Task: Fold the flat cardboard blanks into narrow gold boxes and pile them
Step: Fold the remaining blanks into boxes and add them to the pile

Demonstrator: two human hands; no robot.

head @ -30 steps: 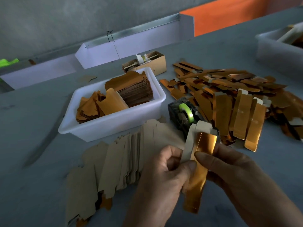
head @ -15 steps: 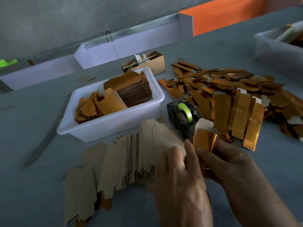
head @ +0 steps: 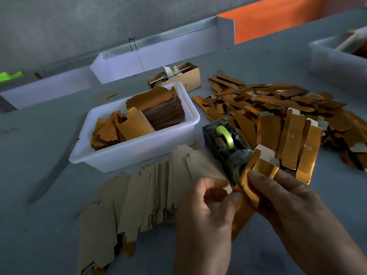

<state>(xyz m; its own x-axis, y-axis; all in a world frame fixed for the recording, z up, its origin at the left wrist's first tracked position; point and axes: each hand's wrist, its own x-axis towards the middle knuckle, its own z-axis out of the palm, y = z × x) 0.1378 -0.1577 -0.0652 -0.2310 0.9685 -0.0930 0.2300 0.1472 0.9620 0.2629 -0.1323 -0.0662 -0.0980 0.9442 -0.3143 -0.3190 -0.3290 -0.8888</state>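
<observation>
Right at the near edge of the grey table, a half-folded gold blank sits between both hands, its pale cardboard flap standing up at the far end and its gold faces bent into a narrow trough. The right hand wraps its fingers and thumb around the blank from the right, while the left hand pinches its left edge between thumb and curled fingers (how the inner fingers lie is hidden by the hand itself). Just left of the hands, a fanned row of flat blanks lies brown side up. Behind the held piece stands a tape dispenser with a green roll. Beyond it to the right spreads the pile of folded gold boxes. Left of the dispenser, a white tub holds more gold sheets, and a small cardboard box sits behind it.
</observation>
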